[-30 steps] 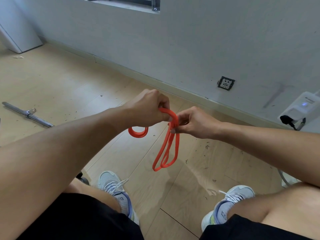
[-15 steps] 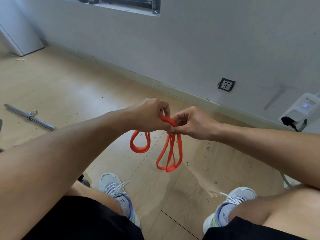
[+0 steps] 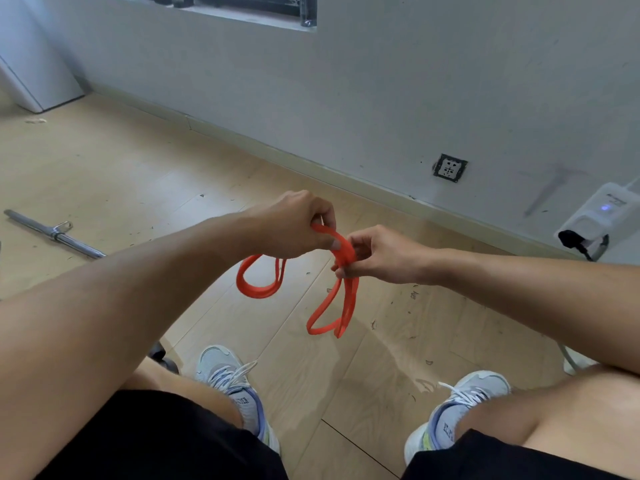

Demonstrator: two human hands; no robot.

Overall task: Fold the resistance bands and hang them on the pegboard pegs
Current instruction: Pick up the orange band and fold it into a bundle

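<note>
An orange resistance band hangs between my two hands above the wooden floor. My left hand is closed on its upper part, and a double loop droops below that hand. My right hand pinches the band just to the right, and a longer double loop dangles under it. A short arc of band bridges the two hands. No pegboard is in view.
A metal bar lies on the floor at the left. A grey wall with a socket and a white device with a blue light stands ahead. My knees and grey shoes are below.
The loop under my left hand has grown longer and now hangs lower. The two hands have drawn slightly apart, with the band's arc showing between them.
</note>
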